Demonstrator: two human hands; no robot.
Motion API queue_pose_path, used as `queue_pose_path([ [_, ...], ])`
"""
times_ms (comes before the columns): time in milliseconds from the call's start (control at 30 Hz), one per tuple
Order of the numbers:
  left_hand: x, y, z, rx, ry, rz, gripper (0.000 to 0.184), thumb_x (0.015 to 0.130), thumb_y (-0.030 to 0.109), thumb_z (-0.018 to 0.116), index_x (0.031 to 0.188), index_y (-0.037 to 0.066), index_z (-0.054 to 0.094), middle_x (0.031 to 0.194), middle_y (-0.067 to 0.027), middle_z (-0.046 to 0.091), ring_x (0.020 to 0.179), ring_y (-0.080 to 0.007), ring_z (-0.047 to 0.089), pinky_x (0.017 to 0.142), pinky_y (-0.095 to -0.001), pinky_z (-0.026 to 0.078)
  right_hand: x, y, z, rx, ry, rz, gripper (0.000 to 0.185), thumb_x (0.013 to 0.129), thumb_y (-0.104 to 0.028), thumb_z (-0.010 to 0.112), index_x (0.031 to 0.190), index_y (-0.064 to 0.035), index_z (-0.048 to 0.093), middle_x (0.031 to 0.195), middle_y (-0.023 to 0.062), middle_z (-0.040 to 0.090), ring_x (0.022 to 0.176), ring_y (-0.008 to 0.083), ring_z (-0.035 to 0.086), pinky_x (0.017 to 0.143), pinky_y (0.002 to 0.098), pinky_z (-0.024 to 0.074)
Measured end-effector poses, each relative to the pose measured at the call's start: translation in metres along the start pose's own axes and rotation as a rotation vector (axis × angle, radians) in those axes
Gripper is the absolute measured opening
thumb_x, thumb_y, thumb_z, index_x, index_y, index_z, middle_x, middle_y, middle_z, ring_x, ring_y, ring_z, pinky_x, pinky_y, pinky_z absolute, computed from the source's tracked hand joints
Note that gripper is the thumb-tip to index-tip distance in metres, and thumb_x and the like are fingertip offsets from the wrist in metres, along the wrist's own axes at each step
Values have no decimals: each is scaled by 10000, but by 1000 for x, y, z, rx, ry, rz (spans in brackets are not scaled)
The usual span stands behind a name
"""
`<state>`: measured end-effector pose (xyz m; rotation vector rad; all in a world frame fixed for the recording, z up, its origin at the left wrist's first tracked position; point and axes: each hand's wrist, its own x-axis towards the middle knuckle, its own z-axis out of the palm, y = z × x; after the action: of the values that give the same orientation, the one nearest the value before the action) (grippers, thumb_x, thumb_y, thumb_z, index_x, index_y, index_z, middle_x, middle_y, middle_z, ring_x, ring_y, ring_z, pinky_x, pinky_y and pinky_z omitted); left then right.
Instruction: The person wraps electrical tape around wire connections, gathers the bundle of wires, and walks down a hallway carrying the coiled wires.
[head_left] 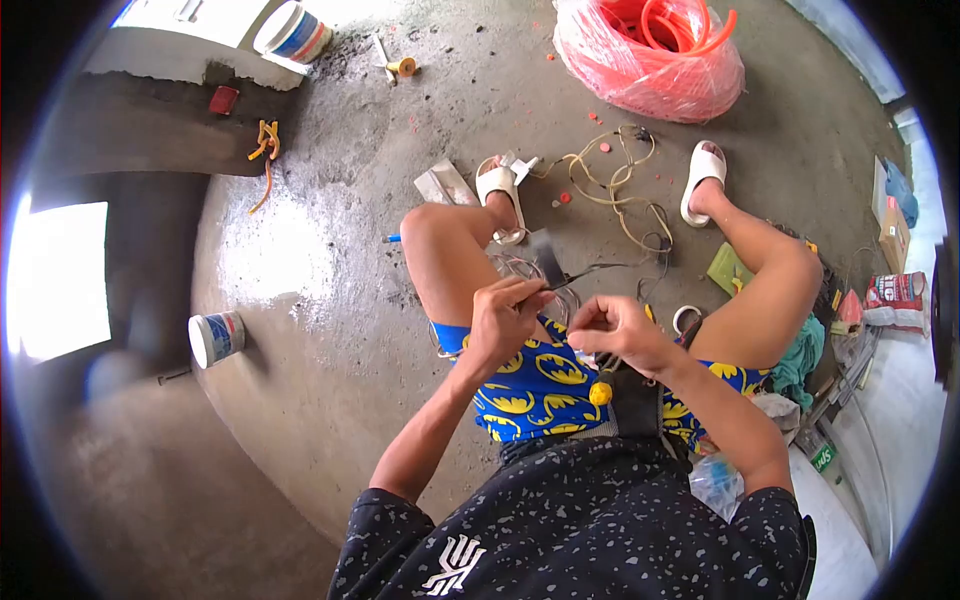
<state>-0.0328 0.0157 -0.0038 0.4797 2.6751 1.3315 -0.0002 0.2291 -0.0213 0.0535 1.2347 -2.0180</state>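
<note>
A dark strip [548,262], partly blurred, sits over the gap between my knees, standing out at one o'clock from my left hand [510,315], whose thumb and fingers are pinched narrow around it. My right hand [622,335] is just beside it at four o'clock, its fingers curled in close together; whether anything is between them I can't tell. Counting from my hands, with twelve straight ahead, a yellow-ended tool [600,393] is at five o'clock, over my lap, and a white ring [687,319] is near my right wrist at three. Loops of pale cable [617,196] lie on the floor between my sandals, just past twelve. Farther out, a film-wrapped coil of orange tubing [650,75] rests toward one, a white bucket [215,340] lies at nine, and a red bag [895,298] is at three
</note>
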Motion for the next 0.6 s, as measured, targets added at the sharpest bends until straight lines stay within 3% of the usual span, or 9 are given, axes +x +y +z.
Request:
queue_pose_path([
  [33,-1,3,-1,-163,-67,-219,152,800,57,708,930,-21,724,761,-146,681,677,-204,642,639,-305,500,2,3,-1,-408,89,27,664,796,-304,780,1289,-8,448,1170,131,540,898,191,625,794,313,531],
  [67,-3,-3,0,-215,-122,-290,201,882,154,677,982,-10,737,752,-112,698,706,-118,640,649,-272,493,0,9,2,-137,195,-4,815,747,-199,824,1395,-21,363,1267,166,509,1122,218,562,942,332,468],
  [100,-1,1,-2,-218,-128,-288,201,882,154,677,982,-10,737,752,-112,698,706,-118,640,649,-272,493,4,7,5,-136,202,-3,815,747,-199,824,1395,-21,363,1267,166,509,1122,218,562,942,332,468],
  [200,3,7,-15,-555,-503,-449,339,949,281,603,820,-12,714,643,0,598,581,-14,448,514,-205,345,26,4,6,61,119,-493,984,751,-14,768,1534,-100,177,1475,102,369,1326,229,411,1093,352,352],
  [300,5,4,-25,-763,-686,-550,420,955,336,601,690,12,629,628,18,553,579,-38,444,520,-207,336,33,-4,5,25,18,-461,820,728,-103,810,1422,-68,375,1376,90,455,1258,192,448,1044,328,373],
  [367,3,6,-28,-794,-658,-608,326,927,258,640,758,-18,677,654,-19,613,592,-62,510,545,-244,401,34,-6,1,13,-29,-437,748,716,-148,831,1366,-51,474,1326,84,499,1223,174,467,1019,317,383],
  [433,4,18,-23,-268,-289,-347,202,885,147,661,927,-42,719,733,-48,672,619,-92,558,586,-260,450,32,-7,-10,-564,134,-168,623,716,-264,822,1218,-20,545,1135,96,595,1009,167,561,879,308,455],
  [467,4,21,-19,-186,-235,-324,176,847,77,679,971,-45,707,773,-80,702,671,-130,600,650,-292,486,33,3,-11,-562,203,-182,550,725,-359,788,1098,-16,572,970,95,625,854,179,585,776,309,478],
  [600,6,23,-7,-127,-162,-357,164,869,68,659,988,-25,720,771,-72,703,683,-106,590,632,-289,475,26,1,-7,-363,215,-36,574,758,-373,798,1161,-26,582,960,52,607,893,118,562,766,285,470],
])
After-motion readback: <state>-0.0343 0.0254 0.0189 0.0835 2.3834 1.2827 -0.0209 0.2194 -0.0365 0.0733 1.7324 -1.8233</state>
